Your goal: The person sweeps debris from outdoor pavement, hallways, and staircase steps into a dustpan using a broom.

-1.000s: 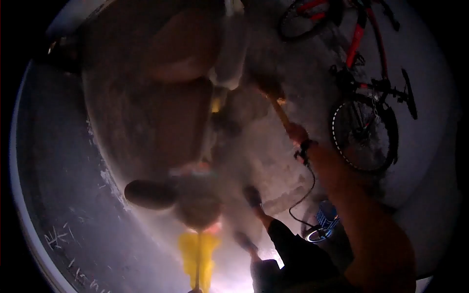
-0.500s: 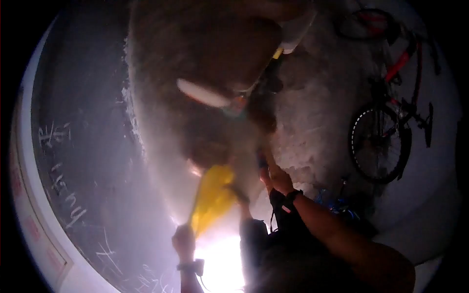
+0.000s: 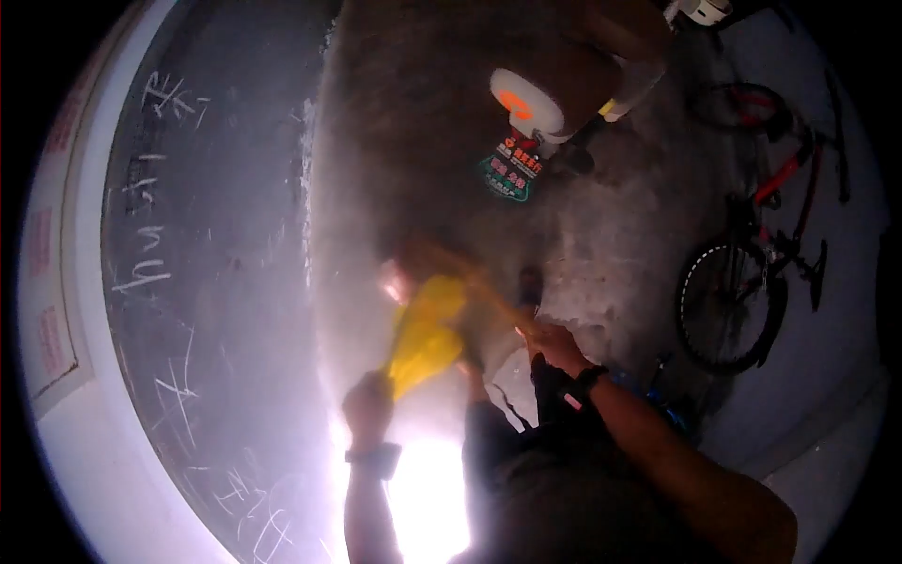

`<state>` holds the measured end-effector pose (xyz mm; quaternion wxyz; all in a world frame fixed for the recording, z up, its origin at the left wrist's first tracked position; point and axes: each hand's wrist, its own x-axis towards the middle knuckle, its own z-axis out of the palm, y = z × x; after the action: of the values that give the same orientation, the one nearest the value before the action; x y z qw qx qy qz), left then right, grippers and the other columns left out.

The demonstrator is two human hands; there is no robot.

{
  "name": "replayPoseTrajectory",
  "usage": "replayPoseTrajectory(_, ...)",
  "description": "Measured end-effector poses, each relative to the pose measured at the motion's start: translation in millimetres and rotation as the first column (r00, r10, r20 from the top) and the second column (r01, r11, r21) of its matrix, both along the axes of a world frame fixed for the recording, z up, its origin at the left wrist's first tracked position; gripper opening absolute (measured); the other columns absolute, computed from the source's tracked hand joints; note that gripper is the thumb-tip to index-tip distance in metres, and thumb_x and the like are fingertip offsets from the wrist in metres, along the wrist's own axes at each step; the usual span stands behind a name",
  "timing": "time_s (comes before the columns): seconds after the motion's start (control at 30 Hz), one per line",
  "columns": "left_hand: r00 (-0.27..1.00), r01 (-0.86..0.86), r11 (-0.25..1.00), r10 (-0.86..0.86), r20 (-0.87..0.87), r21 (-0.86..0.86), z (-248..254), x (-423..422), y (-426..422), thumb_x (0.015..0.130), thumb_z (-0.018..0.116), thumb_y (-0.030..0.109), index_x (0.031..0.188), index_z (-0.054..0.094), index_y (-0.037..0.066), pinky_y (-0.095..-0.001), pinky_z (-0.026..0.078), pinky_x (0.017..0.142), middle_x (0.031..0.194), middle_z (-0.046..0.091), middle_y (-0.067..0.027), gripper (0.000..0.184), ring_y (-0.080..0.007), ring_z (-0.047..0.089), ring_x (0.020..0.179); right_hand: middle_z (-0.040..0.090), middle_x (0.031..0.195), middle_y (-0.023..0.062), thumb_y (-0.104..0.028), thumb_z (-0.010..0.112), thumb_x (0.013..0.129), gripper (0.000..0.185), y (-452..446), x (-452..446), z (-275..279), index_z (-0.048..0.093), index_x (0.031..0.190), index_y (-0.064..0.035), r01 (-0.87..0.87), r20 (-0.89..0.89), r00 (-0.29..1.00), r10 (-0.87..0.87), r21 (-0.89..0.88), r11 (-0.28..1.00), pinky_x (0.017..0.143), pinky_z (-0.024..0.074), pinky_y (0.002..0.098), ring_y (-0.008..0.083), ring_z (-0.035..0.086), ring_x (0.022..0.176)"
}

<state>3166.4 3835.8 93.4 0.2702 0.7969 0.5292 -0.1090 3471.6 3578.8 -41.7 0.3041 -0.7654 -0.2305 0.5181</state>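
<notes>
My left hand (image 3: pixel 368 406), with a dark band on its wrist, is closed on the near end of a yellow object (image 3: pixel 430 329) that looks like a dustpan. At its far end lies a bright pinkish patch, too blurred to name. My right hand (image 3: pixel 561 350), also banded at the wrist, grips a wooden-handled brush (image 3: pixel 493 299). The brush slants up and left, its blurred dark head just beyond the yellow object. One of my feet (image 3: pixel 531 282) shows beside the handle.
Ahead on the dark floor stands a vehicle with a round white-and-orange part (image 3: pixel 526 101) and a printed plate (image 3: pixel 512 171). A red and black bicycle (image 3: pixel 733 301) is at the right. Chalk-like writing marks the grey wall (image 3: pixel 216 282) at the left. Strong light glares at the bottom.
The brush has swung left, from beside the vehicle to over the yellow object. My left hand has come into view with the yellow object, now tilted right. The whole view has turned.
</notes>
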Motion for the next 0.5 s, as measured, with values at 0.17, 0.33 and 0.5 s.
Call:
replayPoseTrajectory(0.17,0.997,-0.060,0.998,0.061,0.052,-0.026,-6.7,-30.4,-9.2,0.086,0.065,0.027,0.102,0.071,0.011,-0.0408,0.055,0.063,0.081,0.071,-0.0146,0.023,-0.0338,0.068,0.072,0.056,0.062,0.0007,-0.019,0.060,0.089,0.028,36.6,8.6,41.0,0.066,0.114,-0.0088,0.270,-0.185,0.930,-0.318,-0.244,0.931,0.039,0.0368,0.0268,0.0099,0.048,0.042)
replayPoseTrajectory(0.33,1.000,-0.008,1.000,0.008,-0.022,0.006,-6.4,-30.3,-10.5,0.087,0.066,0.029,0.103,0.070,0.011,-0.0412,0.055,0.063,0.082,0.070,-0.0149,0.024,-0.0345,0.068,0.072,0.059,0.065,0.0012,-0.022,0.060,0.089,0.022,40.6,10.3,-55.4,0.066,0.098,-0.0035,0.229,-0.023,0.972,-0.233,-0.105,0.968,0.048,0.0437,0.0326,0.0133,0.057,0.054)
replayPoseTrajectory(0.5,0.998,-0.047,0.999,0.046,-0.049,-0.008,-4.0,-31.6,-18.1,0.088,0.065,0.032,0.104,0.070,0.011,-0.0419,0.055,0.064,0.083,0.070,-0.0154,0.027,-0.0356,0.068,0.074,0.058,0.068,0.0000,-0.023,0.060,0.090,0.018,59.1,-9.8,-75.6,0.064,0.092,-0.0057,0.056,0.388,0.914,-0.122,0.177,0.983,0.049,0.0426,0.0321,0.0132,0.056,0.060)
